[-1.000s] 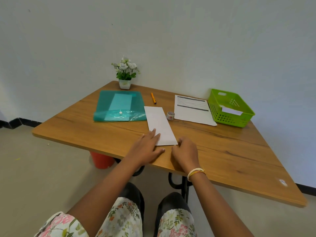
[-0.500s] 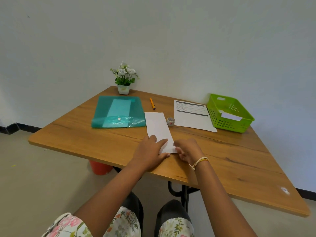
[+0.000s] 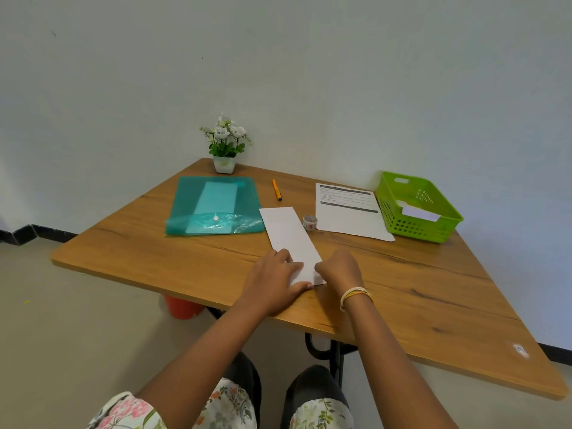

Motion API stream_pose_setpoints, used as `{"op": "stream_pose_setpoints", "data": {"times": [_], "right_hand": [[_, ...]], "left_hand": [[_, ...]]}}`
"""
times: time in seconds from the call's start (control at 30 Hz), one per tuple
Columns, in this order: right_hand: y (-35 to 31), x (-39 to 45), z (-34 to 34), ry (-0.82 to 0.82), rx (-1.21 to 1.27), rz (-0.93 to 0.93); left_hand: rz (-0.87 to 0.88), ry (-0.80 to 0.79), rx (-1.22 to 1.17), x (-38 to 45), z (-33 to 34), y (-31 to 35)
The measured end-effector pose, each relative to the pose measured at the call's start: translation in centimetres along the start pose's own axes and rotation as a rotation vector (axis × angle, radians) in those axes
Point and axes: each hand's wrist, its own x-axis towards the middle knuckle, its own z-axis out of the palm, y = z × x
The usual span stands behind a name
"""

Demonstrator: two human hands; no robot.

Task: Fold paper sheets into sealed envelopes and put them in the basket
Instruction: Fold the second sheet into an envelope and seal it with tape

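Wooden table (image 3: pixel 402 289), set into the corner of two pale walls, carries everything. Both forearms reach in from below. The left hand (image 3: pixel 274 281) lies flat, fingers spread, pressing the near left part of a long white folded paper sheet (image 3: pixel 289 235). The right hand (image 3: pixel 340 267), with thin bands at its wrist, is curled at the sheet's near right corner, fingertips pinching or pressing the edge; which of the two cannot be told. The sheet runs away from the person, its near end close to the table's front edge. Bare wood stays open to the right of the hands and toward the left corner.

A teal plastic folder (image 3: pixel 216 205) lies just left of the sheet, a printed page (image 3: pixel 349 215) to its right. The green basket (image 3: pixel 418 230) sits at the far right, touching the page's edge, with white paper inside. A potted flower (image 3: pixel 225 147) stands at the back corner. An orange pen (image 3: pixel 276 189) lies behind the sheet, and a small tape roll (image 3: pixel 309 222) sits between sheet and page.
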Motion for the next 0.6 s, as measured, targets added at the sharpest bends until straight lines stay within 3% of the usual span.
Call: {"op": "stream_pose_setpoints", "data": {"times": [0.37, 0.5, 0.6], "right_hand": [[-0.3, 1.3, -0.1, -0.133, 0.138, 0.115], [-1.1, 0.6, -0.6, -0.223, 0.49, 0.179], [-1.5, -0.5, -0.9, -0.305, 0.748, 0.067]], "left_hand": [[0.026, -0.017, 0.092, 0.0, 0.0, 0.1], [0.04, 0.103, 0.081, -0.2, 0.0, 0.5], [0.013, 0.223, 0.008, -0.5, -0.3, 0.6]]}}
